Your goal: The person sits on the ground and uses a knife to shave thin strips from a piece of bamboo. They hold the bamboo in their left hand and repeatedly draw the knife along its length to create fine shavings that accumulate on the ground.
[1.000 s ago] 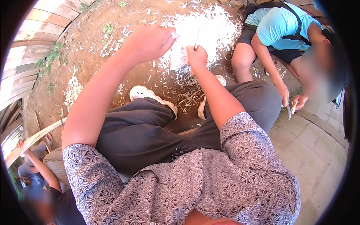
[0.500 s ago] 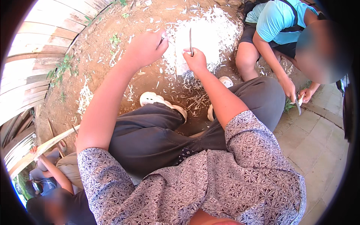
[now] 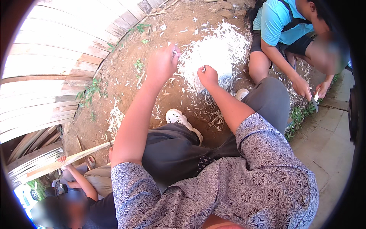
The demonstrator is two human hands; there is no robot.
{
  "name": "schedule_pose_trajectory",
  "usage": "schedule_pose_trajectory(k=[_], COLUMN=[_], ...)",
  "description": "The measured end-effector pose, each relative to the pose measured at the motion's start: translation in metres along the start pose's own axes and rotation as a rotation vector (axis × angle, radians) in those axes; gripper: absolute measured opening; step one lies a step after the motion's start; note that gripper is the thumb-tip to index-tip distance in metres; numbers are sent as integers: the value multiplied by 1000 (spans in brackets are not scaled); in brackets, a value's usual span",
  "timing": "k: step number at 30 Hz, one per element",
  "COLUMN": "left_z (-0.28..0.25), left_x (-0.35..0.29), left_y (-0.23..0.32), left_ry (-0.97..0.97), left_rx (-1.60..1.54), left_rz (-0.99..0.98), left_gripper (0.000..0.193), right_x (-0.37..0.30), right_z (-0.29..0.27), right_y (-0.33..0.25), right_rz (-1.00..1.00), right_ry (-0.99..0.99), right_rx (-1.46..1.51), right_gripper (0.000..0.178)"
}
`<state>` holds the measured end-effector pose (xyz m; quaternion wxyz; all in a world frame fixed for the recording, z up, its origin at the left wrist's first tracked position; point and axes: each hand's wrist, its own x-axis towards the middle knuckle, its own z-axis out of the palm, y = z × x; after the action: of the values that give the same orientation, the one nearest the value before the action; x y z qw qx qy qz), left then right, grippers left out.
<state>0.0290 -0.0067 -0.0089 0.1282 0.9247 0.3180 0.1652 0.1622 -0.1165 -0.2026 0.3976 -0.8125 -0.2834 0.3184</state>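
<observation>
Our left hand point(image 3: 164, 63) is curled on something small point(image 3: 175, 52) we can't make out, and look, our right hand point(image 3: 208, 78) is clamped round a slim tool point(image 3: 204, 69), right before the bright shavings point(image 3: 217, 49)

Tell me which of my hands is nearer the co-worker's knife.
Right. Your right hand is to the left of the knife, higher in the picture; your left hand is farther left and slightly higher still.

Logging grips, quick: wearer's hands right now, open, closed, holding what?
Left hand: curled closed; whether it grips the small pale bit showing there cannot be told.
Right hand: closed around a slim tool, mostly lost in glare.
</observation>
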Motion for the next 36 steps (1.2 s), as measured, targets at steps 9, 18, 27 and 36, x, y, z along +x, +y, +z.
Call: schedule_pose_trajectory(k=[9,18,27,36], left_z=[-60,-76,-65,-57], left_x=[1,-9,-16,-18], left_y=[20,42,16,10], left_ry=[-76,240,273,326], left_rx=[-174,-416,-254,-249], left_rz=[-295,-227,-104,-66], left_gripper=[21,23,23,16], right_x=[-10,-38,-46,-59], right_z=[-64,-126,-122,-119], right_y=[-115,-170,-165,-163], right_rz=[-595,-233,-132,-87], right_ry=[38,-568,-709,-750], right_rx=[168,323,360,320], right_gripper=[34,24,24,25])
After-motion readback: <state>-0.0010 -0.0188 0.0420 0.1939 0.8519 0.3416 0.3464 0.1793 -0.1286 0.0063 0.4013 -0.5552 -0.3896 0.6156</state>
